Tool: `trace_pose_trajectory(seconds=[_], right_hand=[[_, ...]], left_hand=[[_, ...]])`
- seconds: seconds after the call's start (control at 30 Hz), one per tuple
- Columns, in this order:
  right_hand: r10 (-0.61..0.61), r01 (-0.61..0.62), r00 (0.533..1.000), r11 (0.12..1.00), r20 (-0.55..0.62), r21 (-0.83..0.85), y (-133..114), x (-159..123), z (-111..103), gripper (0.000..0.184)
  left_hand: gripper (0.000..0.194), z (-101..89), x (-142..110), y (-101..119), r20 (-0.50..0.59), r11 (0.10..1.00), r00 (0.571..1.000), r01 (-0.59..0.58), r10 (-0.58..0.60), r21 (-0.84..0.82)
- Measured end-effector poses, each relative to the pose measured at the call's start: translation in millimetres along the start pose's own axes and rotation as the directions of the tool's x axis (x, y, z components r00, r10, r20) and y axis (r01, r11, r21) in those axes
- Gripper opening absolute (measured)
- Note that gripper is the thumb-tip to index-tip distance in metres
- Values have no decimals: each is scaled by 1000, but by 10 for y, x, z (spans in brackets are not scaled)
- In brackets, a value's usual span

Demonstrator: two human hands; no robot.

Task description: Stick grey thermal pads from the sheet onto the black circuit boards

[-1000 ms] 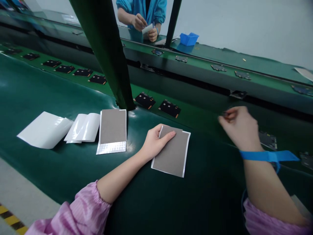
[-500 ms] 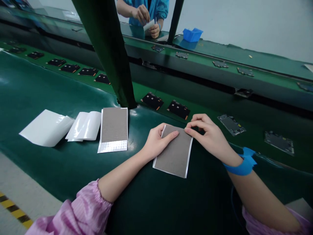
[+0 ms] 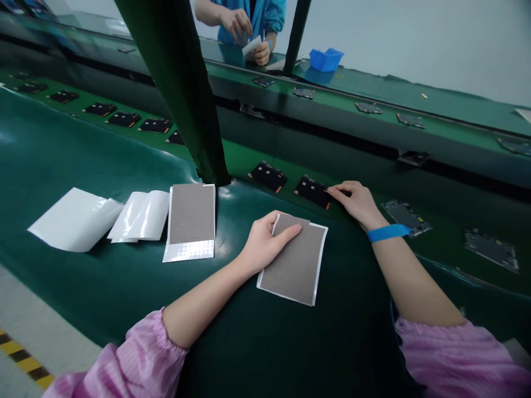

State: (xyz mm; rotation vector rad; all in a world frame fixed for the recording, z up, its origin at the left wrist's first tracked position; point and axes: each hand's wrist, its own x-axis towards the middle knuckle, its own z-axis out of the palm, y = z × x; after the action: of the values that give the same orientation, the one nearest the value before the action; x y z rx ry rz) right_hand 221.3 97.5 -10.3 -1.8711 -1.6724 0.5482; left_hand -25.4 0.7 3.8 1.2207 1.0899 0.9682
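Note:
My left hand (image 3: pixel 265 243) grips the top left corner of a grey sheet with white borders (image 3: pixel 296 268) that lies flat on the dark green mat. Its fingers are curled over that corner. My right hand (image 3: pixel 354 202), with a blue strap on the wrist, reaches past the sheet to a black circuit board (image 3: pixel 311 190) on the green belt. Its fingertips are pressed together at the board's right edge. Whether they hold anything small is too fine to see. Another black board (image 3: pixel 267 176) lies just to the left.
A second grey sheet (image 3: pixel 192 215) and two curled white liners (image 3: pixel 74 218) (image 3: pixel 141 215) lie to the left. A dark green post (image 3: pixel 182 88) rises behind them. More boards (image 3: pixel 404 215) ride the belt. A person in blue (image 3: pixel 244 27) works across it, near a blue tray (image 3: pixel 326 58).
My right hand came from the belt to the grey sheet's top right corner, then went forward to the black board. The boards on the belt drifted right. My left hand stayed.

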Motion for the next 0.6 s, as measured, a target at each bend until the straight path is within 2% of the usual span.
trace_pose_trajectory(seconds=[0.33, 0.47, 0.53, 0.6], right_hand=[[-9, 10, 1000, 994, 6, -107, 116, -5, -50, 32], [114, -119, 991, 990, -76, -72, 166, -50, -141, 66], [105, -108, 994, 991, -39, -81, 198, -103, -234, 70], [48, -42, 998, 989, 35, -140, 228, -173, -321, 68]], left_hand=[[24, 1, -4, 4, 6, 1000, 1000, -7, 7, -14], [25, 0, -7, 13, 4, 1000, 1000, -6, 6, -2], [25, 2, -8, 14, -1, 1000, 1000, -7, 7, -5], [25, 4, -7, 11, -1, 1000, 1000, -7, 7, -10]])
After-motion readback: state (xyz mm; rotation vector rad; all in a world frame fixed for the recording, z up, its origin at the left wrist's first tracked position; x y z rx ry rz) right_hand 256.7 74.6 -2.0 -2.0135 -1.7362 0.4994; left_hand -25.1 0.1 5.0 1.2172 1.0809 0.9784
